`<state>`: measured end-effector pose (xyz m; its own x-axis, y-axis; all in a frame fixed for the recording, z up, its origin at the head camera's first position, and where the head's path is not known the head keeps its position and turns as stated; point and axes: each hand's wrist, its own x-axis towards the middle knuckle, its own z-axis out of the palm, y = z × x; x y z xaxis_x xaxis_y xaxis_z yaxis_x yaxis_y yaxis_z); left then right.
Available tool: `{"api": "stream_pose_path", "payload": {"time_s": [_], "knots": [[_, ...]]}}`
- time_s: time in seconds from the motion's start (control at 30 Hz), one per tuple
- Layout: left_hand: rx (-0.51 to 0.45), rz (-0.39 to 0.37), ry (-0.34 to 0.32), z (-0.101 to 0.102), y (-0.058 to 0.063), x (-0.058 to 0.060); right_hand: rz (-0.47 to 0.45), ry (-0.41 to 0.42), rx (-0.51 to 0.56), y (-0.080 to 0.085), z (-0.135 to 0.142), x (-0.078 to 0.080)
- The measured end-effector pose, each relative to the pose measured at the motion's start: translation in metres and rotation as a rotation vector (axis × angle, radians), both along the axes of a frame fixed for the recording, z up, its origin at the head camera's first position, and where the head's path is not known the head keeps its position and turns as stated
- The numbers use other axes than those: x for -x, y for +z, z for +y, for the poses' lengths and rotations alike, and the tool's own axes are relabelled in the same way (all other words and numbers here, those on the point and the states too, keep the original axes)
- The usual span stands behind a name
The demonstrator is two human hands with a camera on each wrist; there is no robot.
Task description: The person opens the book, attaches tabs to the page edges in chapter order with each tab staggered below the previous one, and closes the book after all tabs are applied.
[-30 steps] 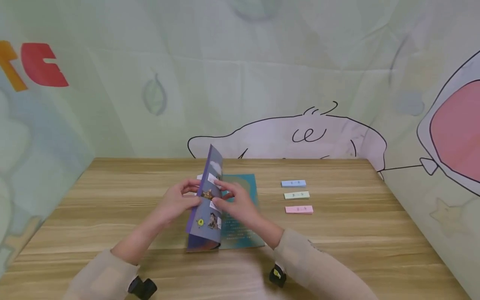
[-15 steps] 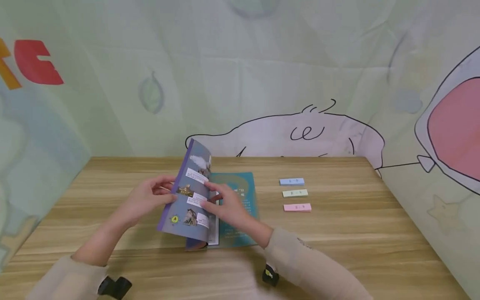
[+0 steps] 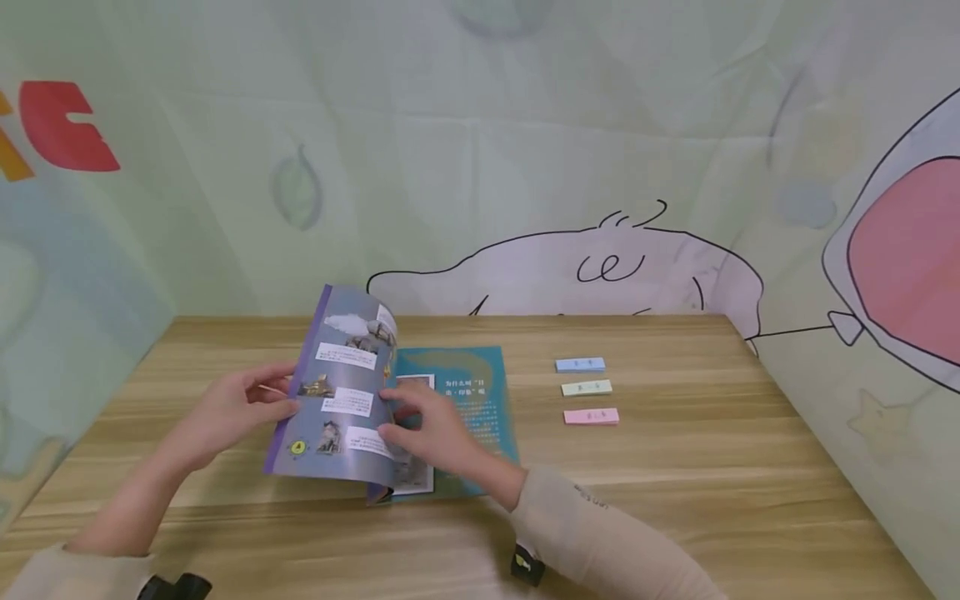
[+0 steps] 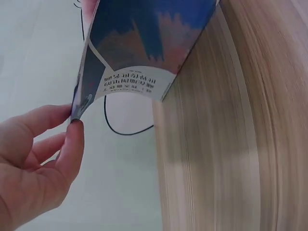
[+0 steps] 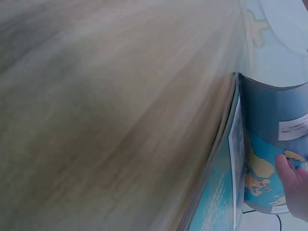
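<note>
A booklet (image 3: 480,367) lies opened on the wooden table, its teal right page flat with a grey picture by the fold. My left hand (image 3: 225,415) pinches the outer edge of the raised cover (image 3: 348,379), whose inner side is grey-blue with a purple border, photos and white text boxes. In the left wrist view, thumb and fingers meet at that edge, and the cover's painted blue outside shows. My right hand (image 3: 433,429) touches the cover's inner side near the fold with extended thumb and index finger; the right wrist view shows its thumb (image 5: 285,171) over a map print.
Three folded paper strips, blue (image 3: 580,365), green (image 3: 587,388) and pink (image 3: 591,417), lie in a column right of the booklet. A cartoon-printed cloth (image 3: 480,183) hangs behind the table (image 3: 675,467). Black wrist devices sit under both sleeves.
My left hand has swung the cover leftward and lower, so it faces up more. My right hand has followed to the left, and more of the right page with its grey picture shows.
</note>
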<state>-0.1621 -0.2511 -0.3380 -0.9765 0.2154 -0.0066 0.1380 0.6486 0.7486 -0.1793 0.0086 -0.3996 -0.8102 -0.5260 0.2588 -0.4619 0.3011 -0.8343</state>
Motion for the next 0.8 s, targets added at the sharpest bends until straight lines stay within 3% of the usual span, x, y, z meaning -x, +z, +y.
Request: {"api": "stream_pose_path", "payload": {"time_s": [0.23,0.43,0.63,0.8], "knots": [[0.049,-0.01,0.023,-0.035,-0.004,-0.004,0.136,0.172,-0.11,-0.003,-0.005,-0.008],[0.086,-0.001,0.029,-0.061,-0.01,-0.005,0.266,0.303,-0.28,-0.007,-0.008,-0.013],[0.109,-0.028,0.037,-0.071,-0.014,-0.003,0.411,0.389,-0.395,-0.009,-0.012,-0.017],[0.099,-0.064,0.049,-0.074,-0.023,-0.001,0.44,0.432,-0.461,-0.011,-0.012,-0.017]]}}
